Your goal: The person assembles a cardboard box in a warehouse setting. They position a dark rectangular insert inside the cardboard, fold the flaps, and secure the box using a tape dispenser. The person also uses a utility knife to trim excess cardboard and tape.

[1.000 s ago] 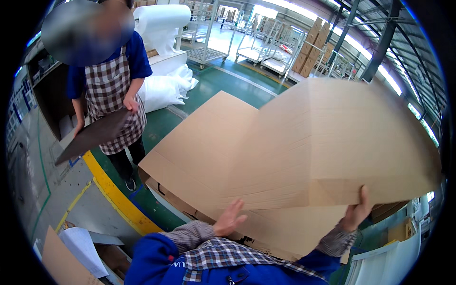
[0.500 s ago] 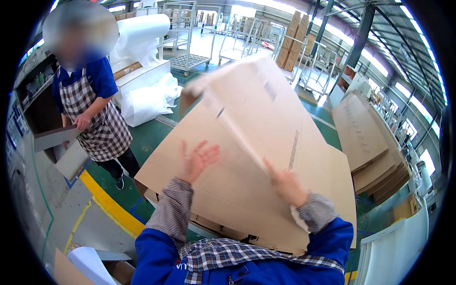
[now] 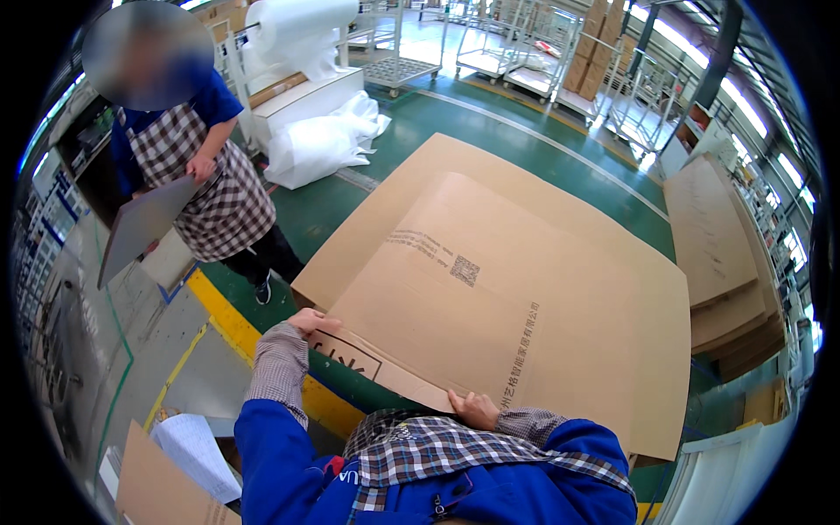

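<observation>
Handling the printed cardboard sheet (image 3: 446,324) well is judged to call for even force from both hands. The sheet is laid flat on another cardboard sheet (image 3: 404,194), which is left exposed beyond its left edge. The near left corner is gripped by the left hand (image 3: 312,322); the near edge appears to be gripped by the right hand (image 3: 475,409), the underside being hidden. Each grip is best held light, so that the printed strip (image 3: 350,354) between them is not creased or torn.
</observation>
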Demonstrator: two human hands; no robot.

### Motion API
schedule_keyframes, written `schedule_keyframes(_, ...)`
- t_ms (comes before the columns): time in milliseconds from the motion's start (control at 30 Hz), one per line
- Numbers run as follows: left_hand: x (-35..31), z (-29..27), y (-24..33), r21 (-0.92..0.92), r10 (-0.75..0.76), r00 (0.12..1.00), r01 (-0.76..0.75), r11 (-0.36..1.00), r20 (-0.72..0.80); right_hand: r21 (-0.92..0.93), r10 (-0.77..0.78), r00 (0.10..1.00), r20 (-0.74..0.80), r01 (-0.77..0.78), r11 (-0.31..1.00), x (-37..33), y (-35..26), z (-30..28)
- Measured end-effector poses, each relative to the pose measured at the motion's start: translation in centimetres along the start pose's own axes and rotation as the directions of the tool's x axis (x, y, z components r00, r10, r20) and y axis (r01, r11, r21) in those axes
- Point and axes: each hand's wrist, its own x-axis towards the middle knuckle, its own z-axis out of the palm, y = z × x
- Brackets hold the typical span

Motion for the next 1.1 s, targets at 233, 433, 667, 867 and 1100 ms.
schedule_keyframes(233, -2.6, -0.7, -2.9, 0.428, 0.314, 0.776, -0.064, 0.902, -0.547, -0.077, 0.038, 0.999, 0.014, -0.036, 0.996, 5.6, -3.6, 0.4)
schedule_keyframes(433, 1.6, -7.6, -6.6, 0.565, 0.267, 0.678, 0.263, 0.782, -0.685, 0.277, -0.021, 0.970, -0.242, 0.090, 0.957, 18.9, -4.1, 17.3)
schedule_keyframes(667, -0.5, -11.6, -14.3, 0.220, 0.054, 0.440, 0.336, 0.916, -0.897, 0.108, -0.013, 0.997, -0.076, 0.022, 0.994, 23.5, -13.8, 10.4)
schedule_keyframes(867, 3.6, -9.8, -22.3, -0.811, -0.372, 0.796, -0.236, 0.535, -0.477, 0.028, 0.090, 0.985, -0.147, -0.087, 0.996, 25.8, -16.2, 14.2)
schedule_keyframes(1100, 5.7, -9.9, -21.5, -0.652, -0.281, 0.630, -0.493, 0.576, -0.724, 0.037, 0.148, 0.983, 0.107, -0.152, 0.988, 23.7, -19.2, 2.8)
